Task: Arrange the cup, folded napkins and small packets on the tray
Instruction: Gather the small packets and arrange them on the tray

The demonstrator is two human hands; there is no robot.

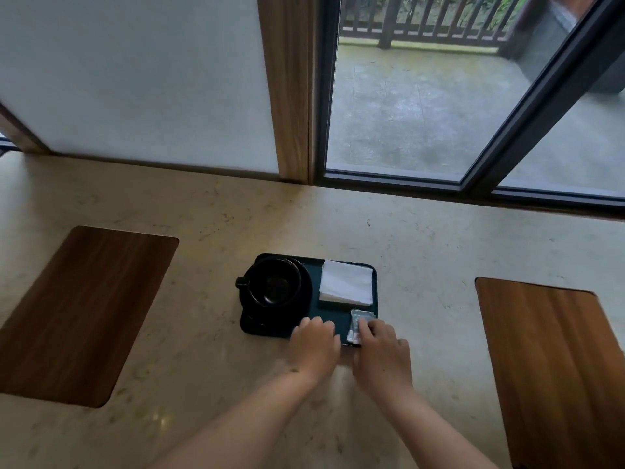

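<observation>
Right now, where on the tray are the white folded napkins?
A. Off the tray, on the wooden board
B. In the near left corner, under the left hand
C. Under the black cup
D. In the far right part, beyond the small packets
D: the napkins lie flat in the far right part of the tray, beside the cup, and the small packets lie nearer, at the right hand.

Head-worn wide-angle view, forward and down onto the tray (334,319), fairly near.
</observation>
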